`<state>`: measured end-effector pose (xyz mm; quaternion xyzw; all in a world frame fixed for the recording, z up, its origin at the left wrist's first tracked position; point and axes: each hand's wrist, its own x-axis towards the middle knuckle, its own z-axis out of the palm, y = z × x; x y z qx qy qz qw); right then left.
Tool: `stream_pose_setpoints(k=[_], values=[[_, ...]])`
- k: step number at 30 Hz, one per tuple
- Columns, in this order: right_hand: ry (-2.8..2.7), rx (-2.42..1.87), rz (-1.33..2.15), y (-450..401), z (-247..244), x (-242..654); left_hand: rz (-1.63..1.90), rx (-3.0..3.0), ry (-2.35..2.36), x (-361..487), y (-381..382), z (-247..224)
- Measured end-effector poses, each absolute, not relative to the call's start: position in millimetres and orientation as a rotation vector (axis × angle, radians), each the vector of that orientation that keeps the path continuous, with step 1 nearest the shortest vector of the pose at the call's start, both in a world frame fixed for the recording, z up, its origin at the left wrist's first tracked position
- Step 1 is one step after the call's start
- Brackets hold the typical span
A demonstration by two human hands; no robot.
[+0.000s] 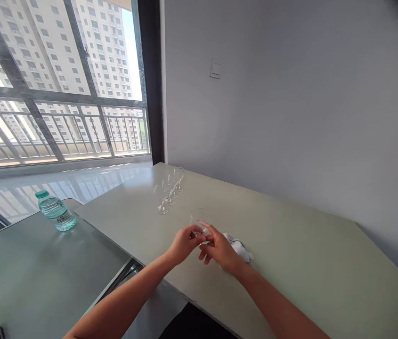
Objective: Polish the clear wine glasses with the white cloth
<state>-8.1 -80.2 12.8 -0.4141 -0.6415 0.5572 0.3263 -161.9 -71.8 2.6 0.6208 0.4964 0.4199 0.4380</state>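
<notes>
because it looks thin-walled, the drinking glass (196, 218) left of the white cloth (240, 249) is likely light, slick, fragile; left hand (187, 241) and right hand (221, 248) clamp their grip low on it, the safer hold.

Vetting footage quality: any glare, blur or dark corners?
Head view: bright glare through the dark-framed glass window; head view: transparent drinking glass, between the left hand and right hand, has faint outlines; head view: black vignetting top right, no obvious motion blur.
</notes>
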Motion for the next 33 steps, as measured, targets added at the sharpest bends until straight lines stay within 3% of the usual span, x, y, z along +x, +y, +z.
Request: stream_pose_setpoints(k=[6, 11, 23, 28, 33], values=[[-2.1, -1.285, 0.553, -77.4, 15.6, 55.1, 1.241, 1.459, 1.542, -239.1, -40.0, -8.4], [-2.293, -1.255, 0.303, -86.1, -2.3, 107.6, 1.301, 1.402, 1.701, -287.6, -22.6, -16.3], [-2.084, -1.463, 0.49, -96.0, -15.5, 97.8, 1.268, 1.379, 1.761, -295.0, -11.4, -29.5], [-1.192, -1.481, 1.04, -86.5, -8.8, 102.5, 1.242, 1.403, 1.704, -297.5, -20.3, -26.8], [-0.612, -1.238, 1.092, -79.1, 10.9, 125.8, 1.412, 1.242, 1.762, -300.2, -40.8, -26.7]])
